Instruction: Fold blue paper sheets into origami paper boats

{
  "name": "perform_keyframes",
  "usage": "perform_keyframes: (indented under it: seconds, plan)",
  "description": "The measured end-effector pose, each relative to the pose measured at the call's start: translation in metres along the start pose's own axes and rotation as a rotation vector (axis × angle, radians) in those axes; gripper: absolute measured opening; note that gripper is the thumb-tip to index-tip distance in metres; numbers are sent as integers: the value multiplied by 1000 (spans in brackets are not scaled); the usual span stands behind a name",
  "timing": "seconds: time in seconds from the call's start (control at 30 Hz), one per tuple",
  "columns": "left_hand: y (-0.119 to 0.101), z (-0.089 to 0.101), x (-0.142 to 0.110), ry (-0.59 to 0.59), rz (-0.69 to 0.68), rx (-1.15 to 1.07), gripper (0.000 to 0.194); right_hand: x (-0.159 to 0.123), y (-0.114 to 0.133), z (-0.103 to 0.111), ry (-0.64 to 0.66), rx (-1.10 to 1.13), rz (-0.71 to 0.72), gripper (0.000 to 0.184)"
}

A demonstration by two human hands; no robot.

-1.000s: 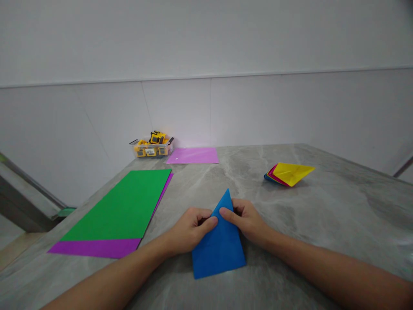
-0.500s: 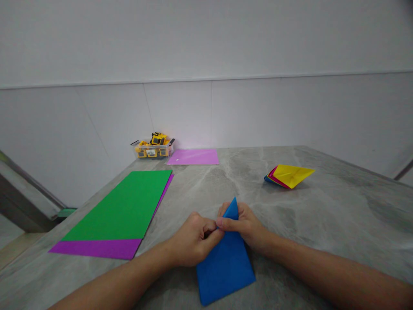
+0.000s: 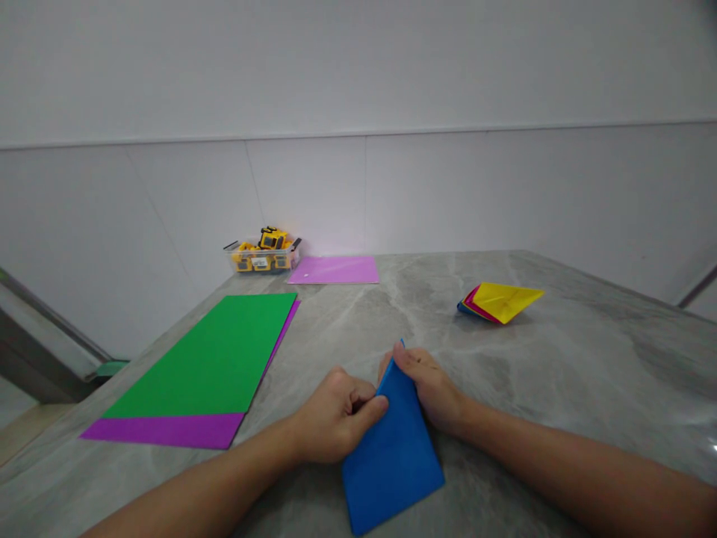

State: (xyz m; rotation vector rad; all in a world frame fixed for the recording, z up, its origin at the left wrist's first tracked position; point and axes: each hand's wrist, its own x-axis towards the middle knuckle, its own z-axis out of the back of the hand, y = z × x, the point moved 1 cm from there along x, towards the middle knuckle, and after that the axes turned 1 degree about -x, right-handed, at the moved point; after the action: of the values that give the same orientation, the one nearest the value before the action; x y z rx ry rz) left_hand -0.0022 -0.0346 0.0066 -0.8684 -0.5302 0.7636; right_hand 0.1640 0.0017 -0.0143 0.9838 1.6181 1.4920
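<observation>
A folded sheet of blue paper (image 3: 392, 459) tilts up from the grey table, its narrow pointed end away from me. Along its left edge, my left hand (image 3: 339, 415) is closed, pinching the paper between thumb and curled fingers. My right hand (image 3: 429, 385) grips the upper right part near the tip, thumb on the front and fingers behind. Its fingers behind the paper are mostly hidden. The lower end of the blue paper hangs free of both hands.
To the left lie green paper (image 3: 205, 355) and purple paper (image 3: 168, 431) beneath it. A folded yellow, pink and blue paper piece (image 3: 504, 301) lies right. At the back are a pink sheet (image 3: 336, 270) and a clear bin (image 3: 261, 260) of yellow toy vehicles.
My right thumb has slid up along the blue paper to its tip, uncovering the upper front. The tip now shows only as a sliver. My left hand keeps its pinch.
</observation>
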Motion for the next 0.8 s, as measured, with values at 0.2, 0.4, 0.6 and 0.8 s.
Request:
perform_keyframes:
  seconds: [0.2,0.4,0.6,0.8]
  plan:
    - [3,2,1,-3,17,-14,44,1,-2,5,51,-140,74,60]
    - [-1,1,2,20,34,-10,48,-3,3,2,92,-66,52,58]
    - [0,3,1,-28,42,-107,50,-2,0,2,64,-27,25,65]
    - [9,10,4,-241,85,-245,54,-5,0,0,299,12,-37,53]
